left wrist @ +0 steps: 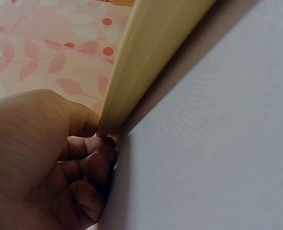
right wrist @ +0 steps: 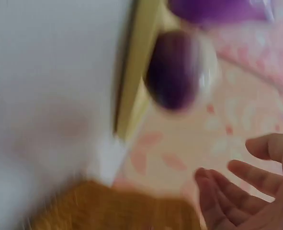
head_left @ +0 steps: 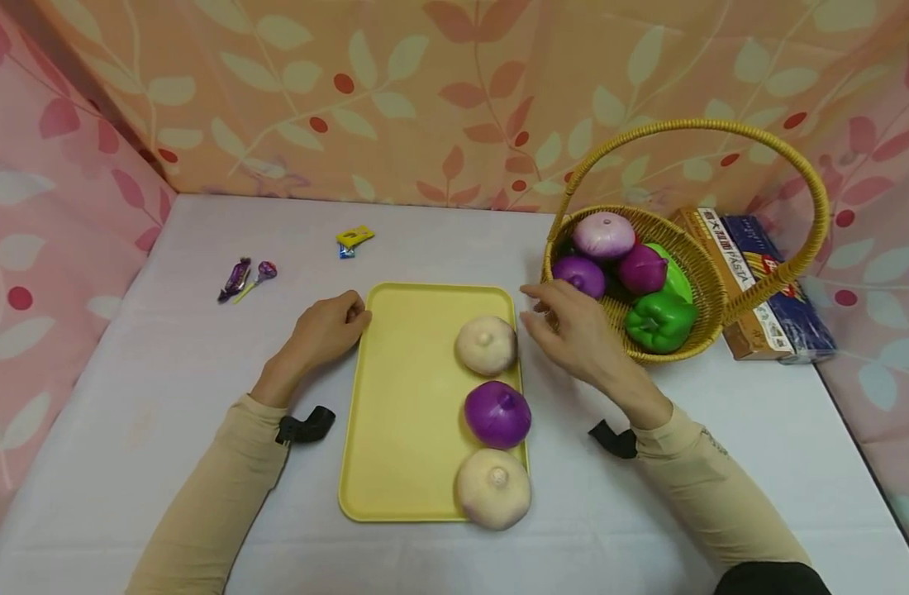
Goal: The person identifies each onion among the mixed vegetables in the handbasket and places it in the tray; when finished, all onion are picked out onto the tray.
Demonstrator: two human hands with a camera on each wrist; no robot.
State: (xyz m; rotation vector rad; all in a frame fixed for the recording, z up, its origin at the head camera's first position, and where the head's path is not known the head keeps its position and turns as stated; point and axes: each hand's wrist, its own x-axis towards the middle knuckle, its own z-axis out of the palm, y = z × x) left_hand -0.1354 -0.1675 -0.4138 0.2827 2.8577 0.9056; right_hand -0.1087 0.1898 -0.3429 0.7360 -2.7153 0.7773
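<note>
Steadying the yellow tray (head_left: pixel 410 397) with your left hand (head_left: pixel 326 329), you keep curled fingers against its far left corner in the head view, apparently so it will not slide on the white table (head_left: pixel 164 388). Your right hand (head_left: pixel 573 326) hangs empty between the tray and the wicker basket (head_left: pixel 711 285), fingers spread and loose. Just to its left, three onions line the tray's right edge: a white onion (head_left: pixel 486 345) nearest the hand, a purple onion (head_left: pixel 497 413) behind it toward you, and a second white onion (head_left: pixel 493 487) closest to your body. Just right of that hand, the basket holds more purple onions (head_left: pixel 581 274) and a green pepper (head_left: pixel 659 321). Beyond the basket lie two pasta boxes (head_left: pixel 759 281); past your left hand lie wrapped sweets (head_left: pixel 245 276).

Seen from the left wrist, your fingers (left wrist: pixel 91 163) curl under the tray's rim (left wrist: pixel 146 52), which lifts slightly off the table, a grip suited to holding it in place.

Seen from the right wrist, the picture is blurred. Your open fingers (right wrist: pixel 237 191) hold nothing; across from them the tray edge (right wrist: pixel 131 86) shows with a purple onion (right wrist: pixel 172 69) on it, and the basket's weave (right wrist: pixel 117 208) sits below.
</note>
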